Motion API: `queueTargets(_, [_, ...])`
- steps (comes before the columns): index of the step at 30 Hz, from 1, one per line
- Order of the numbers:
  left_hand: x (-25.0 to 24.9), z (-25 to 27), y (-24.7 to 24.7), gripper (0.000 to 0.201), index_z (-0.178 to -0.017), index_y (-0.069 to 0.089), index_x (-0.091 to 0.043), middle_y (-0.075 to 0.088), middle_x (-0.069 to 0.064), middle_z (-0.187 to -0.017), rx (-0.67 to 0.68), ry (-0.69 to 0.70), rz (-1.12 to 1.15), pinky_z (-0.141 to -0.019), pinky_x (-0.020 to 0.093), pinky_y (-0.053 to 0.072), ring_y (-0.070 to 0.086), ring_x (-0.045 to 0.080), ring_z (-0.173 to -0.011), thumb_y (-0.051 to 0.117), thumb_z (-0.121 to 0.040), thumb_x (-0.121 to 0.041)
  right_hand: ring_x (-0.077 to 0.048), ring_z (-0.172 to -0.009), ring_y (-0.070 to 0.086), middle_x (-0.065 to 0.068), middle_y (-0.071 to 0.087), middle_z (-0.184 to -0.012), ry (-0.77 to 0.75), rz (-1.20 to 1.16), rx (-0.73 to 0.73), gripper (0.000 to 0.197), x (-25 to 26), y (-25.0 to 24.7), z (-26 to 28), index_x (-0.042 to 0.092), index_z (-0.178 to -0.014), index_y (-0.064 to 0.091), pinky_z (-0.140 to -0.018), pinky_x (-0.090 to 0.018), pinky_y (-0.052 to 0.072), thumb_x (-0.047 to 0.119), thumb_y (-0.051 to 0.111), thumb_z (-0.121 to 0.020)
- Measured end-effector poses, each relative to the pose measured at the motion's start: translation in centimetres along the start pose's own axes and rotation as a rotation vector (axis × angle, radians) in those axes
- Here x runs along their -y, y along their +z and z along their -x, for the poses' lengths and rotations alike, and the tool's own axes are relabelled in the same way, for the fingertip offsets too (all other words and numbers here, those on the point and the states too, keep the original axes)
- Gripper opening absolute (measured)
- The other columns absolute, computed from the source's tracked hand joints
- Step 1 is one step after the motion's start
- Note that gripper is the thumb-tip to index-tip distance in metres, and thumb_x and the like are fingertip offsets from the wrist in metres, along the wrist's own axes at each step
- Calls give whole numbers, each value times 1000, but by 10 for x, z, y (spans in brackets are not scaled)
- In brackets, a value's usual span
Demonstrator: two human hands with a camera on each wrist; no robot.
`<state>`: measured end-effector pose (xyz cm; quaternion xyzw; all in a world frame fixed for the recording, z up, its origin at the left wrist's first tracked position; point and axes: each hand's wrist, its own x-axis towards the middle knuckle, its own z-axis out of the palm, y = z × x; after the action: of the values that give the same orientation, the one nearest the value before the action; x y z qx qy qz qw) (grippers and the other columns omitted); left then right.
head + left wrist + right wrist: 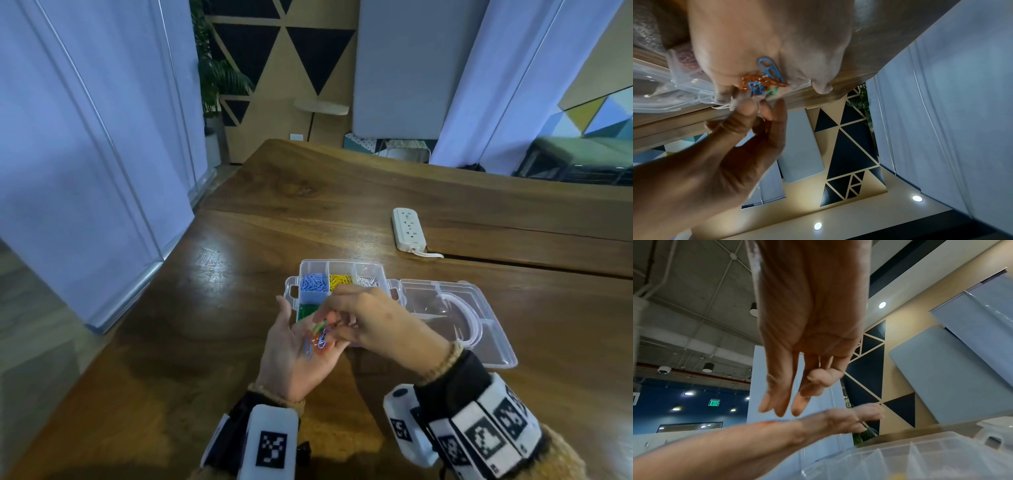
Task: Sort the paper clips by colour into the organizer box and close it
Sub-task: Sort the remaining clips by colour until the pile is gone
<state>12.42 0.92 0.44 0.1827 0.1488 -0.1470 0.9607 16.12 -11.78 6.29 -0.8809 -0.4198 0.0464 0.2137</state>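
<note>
My left hand point(294, 346) lies palm up over the table just in front of the clear organizer box point(308, 264). A small mixed heap of blue, orange-red and green paper clips point(318, 337) point(764, 79) rests in the palm. My right hand point(339, 325) point(781, 408) reaches over from the right, its thumb and forefinger pointing down at the heap, slightly apart, with no clip visibly between them. In the box, blue clips point(312, 282), yellow clips point(340, 279), white clips point(367, 281) and green clips point(306, 310) lie in separate compartments. My hands hide the near compartments.
The box's clear lid point(479, 329) lies open flat to the right. A white power strip point(407, 228) lies farther back on the wooden table point(222, 291). The table's left edge runs beside a pale partition point(85, 171).
</note>
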Motion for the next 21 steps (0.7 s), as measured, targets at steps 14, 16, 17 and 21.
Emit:
queueTargets(14, [11, -6, -9, 68, -104, 73, -2, 68, 22, -99, 72, 25, -40, -77, 43, 58, 70, 31, -88, 25, -97, -51, -5, -77, 50, 5, 58, -83, -79, -57, -138, 14, -6, 4, 12, 14, -87, 63, -70, -29, 49, 4, 62, -77])
queueTargets(16, [13, -6, -10, 65, -99, 72, 0, 70, 20, -89, 26, 16, -9, -70, 41, 60, 72, 29, -78, 27, -99, -47, -10, -83, 54, 3, 60, -86, -132, -34, -123, 16, -2, 4, 10, 15, -92, 64, -72, -34, 51, 8, 59, -80])
queueTargets(17, [13, -8, -12, 61, -108, 68, -1, 70, 19, -86, 17, 6, -2, -70, 38, 59, 71, 28, -76, 28, -100, -46, -12, -89, 56, 2, 61, -90, -158, -6, -83, 17, 1, 4, 9, 15, -96, 65, -75, -35, 52, 9, 60, -82])
queueTargets(21, [13, -9, -14, 57, -131, 50, -6, 67, 16, -92, -9, -16, 50, -77, 35, 56, 69, 24, -85, 28, -99, -48, -12, -105, 48, 2, 57, -105, -168, 168, 153, 18, 11, 5, 2, 15, -104, 61, -82, -38, 49, 12, 57, -87])
